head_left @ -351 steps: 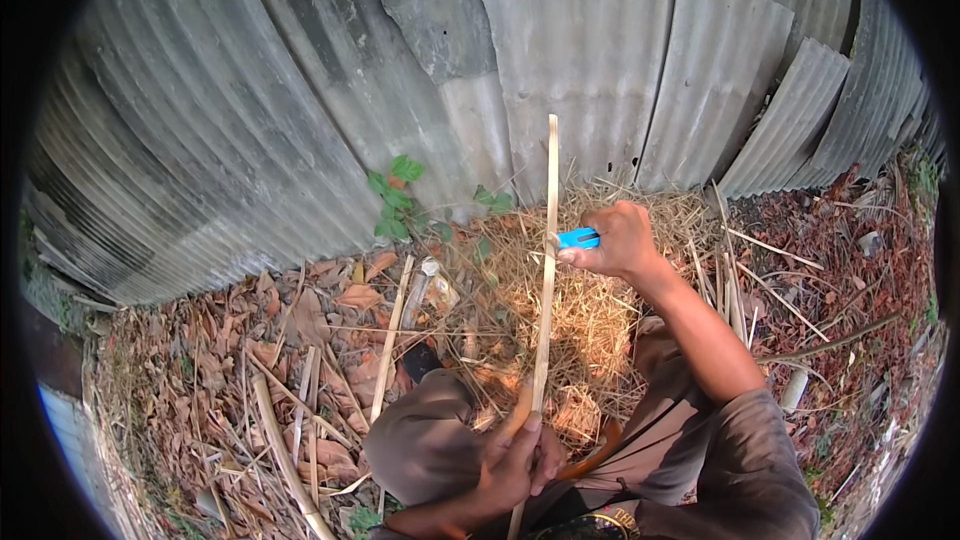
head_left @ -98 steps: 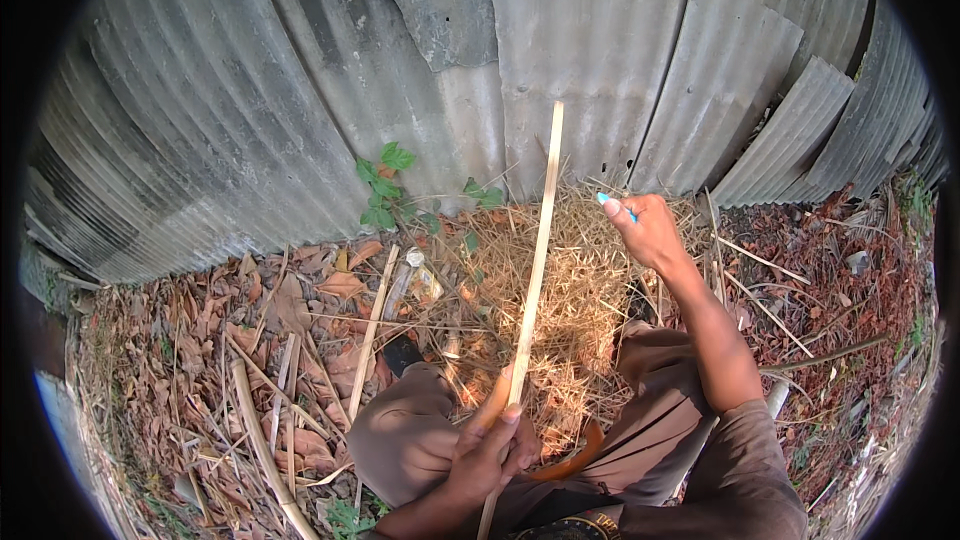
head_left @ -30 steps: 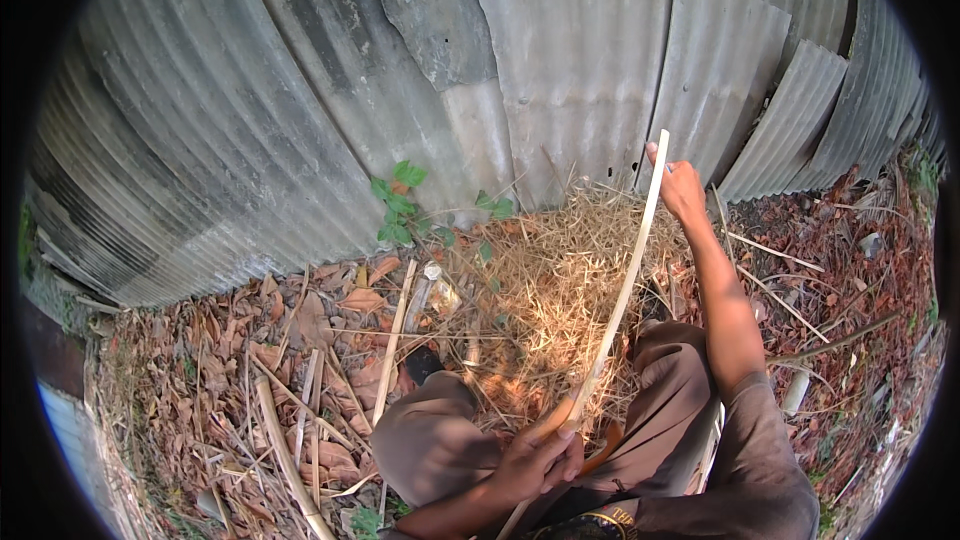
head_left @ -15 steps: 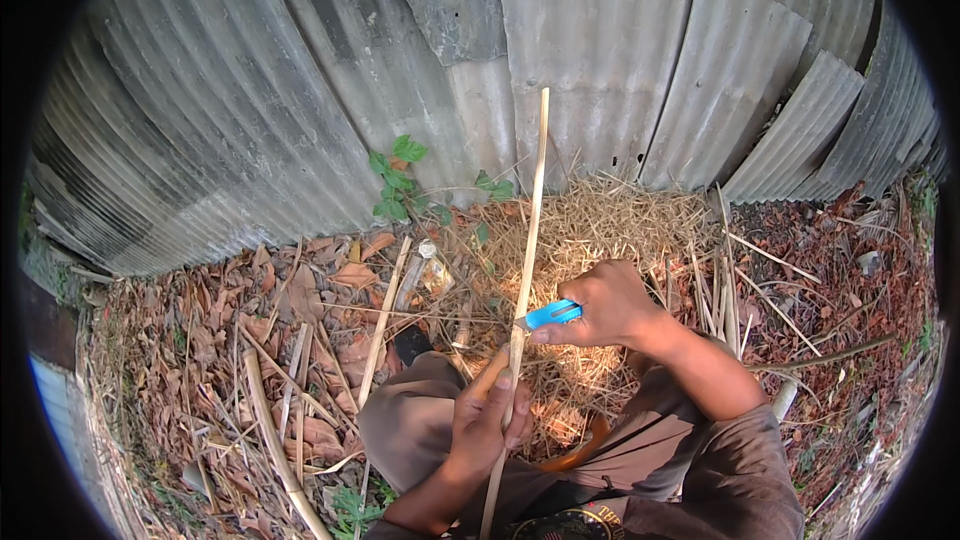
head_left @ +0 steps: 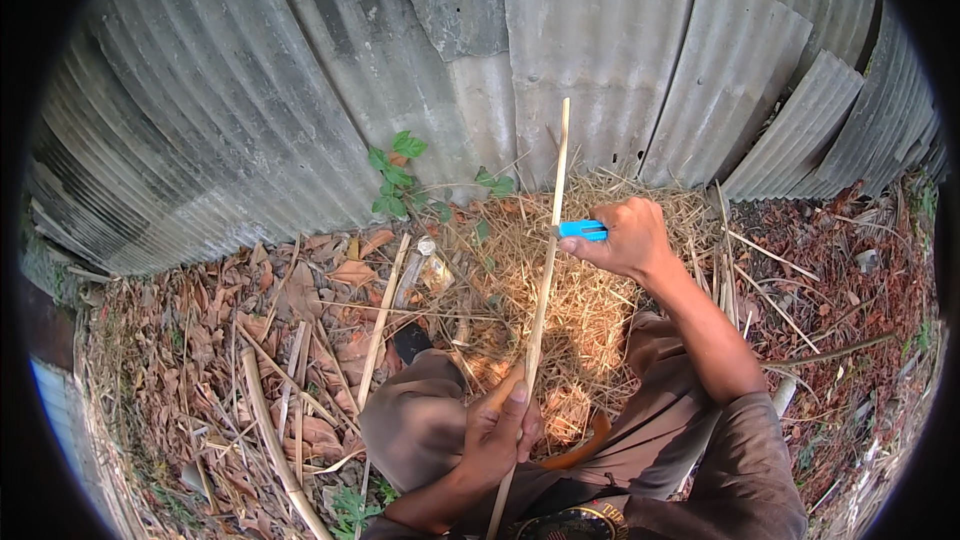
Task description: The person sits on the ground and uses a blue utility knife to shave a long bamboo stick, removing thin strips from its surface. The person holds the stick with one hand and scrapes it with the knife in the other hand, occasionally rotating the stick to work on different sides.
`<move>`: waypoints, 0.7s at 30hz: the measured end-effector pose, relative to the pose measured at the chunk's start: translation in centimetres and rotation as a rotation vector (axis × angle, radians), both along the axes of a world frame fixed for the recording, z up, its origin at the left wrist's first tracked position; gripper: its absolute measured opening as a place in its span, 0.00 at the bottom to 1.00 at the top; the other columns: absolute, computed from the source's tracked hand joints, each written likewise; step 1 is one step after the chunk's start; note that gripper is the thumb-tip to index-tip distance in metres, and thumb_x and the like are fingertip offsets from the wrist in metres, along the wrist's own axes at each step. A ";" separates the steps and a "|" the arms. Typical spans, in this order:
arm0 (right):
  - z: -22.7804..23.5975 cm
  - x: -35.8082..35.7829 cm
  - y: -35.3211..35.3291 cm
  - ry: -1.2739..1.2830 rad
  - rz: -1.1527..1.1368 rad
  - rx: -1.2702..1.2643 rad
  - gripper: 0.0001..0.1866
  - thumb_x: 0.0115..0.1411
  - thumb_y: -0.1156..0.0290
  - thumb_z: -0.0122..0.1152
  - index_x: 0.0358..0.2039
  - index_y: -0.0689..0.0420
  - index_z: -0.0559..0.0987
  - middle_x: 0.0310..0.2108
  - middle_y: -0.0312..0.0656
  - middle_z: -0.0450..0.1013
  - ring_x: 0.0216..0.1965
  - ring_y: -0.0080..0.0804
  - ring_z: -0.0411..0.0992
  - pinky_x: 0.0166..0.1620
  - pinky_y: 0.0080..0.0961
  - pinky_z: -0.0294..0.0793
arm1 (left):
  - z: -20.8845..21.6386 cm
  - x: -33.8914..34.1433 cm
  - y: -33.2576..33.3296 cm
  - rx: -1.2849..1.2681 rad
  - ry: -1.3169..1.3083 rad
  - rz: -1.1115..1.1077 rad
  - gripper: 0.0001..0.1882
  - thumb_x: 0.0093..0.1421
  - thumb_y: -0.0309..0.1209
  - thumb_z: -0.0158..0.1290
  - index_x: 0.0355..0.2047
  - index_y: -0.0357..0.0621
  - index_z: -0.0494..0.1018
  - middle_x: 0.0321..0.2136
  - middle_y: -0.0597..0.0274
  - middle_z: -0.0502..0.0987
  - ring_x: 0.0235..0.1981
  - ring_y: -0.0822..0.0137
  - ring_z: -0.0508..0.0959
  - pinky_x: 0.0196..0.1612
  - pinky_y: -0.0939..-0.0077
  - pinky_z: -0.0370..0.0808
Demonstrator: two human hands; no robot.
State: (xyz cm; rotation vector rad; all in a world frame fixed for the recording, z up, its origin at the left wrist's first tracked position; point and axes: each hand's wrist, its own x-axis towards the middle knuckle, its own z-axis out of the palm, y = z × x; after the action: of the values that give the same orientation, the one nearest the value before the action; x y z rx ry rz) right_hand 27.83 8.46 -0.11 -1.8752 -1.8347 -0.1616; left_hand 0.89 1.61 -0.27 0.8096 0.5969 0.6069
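My left hand is closed round the lower part of a long pale bamboo strip. The strip leans slightly right as it rises away from my lap, and its far end stands in front of the metal wall. In my right hand is a blue utility knife, gripped with the thumb along it. Its tip meets the strip's right side, well above my left hand. The blade itself is barely visible. Under the strip, between my knees, lies a heap of straw-coloured shavings.
A corrugated metal wall stands across the far side. Dry brown leaves cover the ground at left, with a bamboo pole among them. Further split strips lie at right. A clear bottle lies near a green plant.
My right hand and the knife have moved up along the strip, away from me. The strip has tilted further right, and my left hand has shifted slightly right and nearer to me.
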 end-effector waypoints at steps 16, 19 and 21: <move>0.2 0.3 0.5 0.062 -0.101 0.030 0.36 0.43 0.29 0.57 0.09 0.55 0.75 0.06 0.41 0.65 0.11 0.40 0.69 0.19 0.36 0.68 | 1.2 -0.1 -0.7 -0.060 -0.020 -0.014 0.26 0.70 0.39 0.38 0.63 0.37 0.53 0.16 0.71 0.58 0.09 0.81 0.56 0.22 0.81 0.59; 0.9 4.1 1.7 0.021 -0.216 -0.057 0.37 0.46 0.29 0.54 0.11 0.56 0.77 0.06 0.42 0.66 0.12 0.41 0.70 0.20 0.36 0.69 | 0.5 0.1 -0.9 -0.086 -0.008 -0.081 0.26 0.70 0.39 0.37 0.63 0.37 0.52 0.17 0.71 0.59 0.09 0.80 0.55 0.22 0.82 0.58; 0.4 1.1 -0.1 0.048 -0.028 -0.126 0.40 0.47 0.27 0.52 0.10 0.56 0.76 0.06 0.42 0.66 0.11 0.40 0.69 0.19 0.35 0.68 | 0.8 0.0 -0.4 -0.104 0.023 -0.046 0.26 0.70 0.39 0.38 0.63 0.38 0.53 0.16 0.72 0.58 0.09 0.80 0.55 0.22 0.82 0.58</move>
State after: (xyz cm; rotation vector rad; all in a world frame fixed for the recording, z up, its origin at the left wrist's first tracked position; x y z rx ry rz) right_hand 28.94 8.32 0.26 -1.9729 -1.8251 -0.0104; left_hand 0.86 1.20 0.48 0.7319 0.6241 0.5207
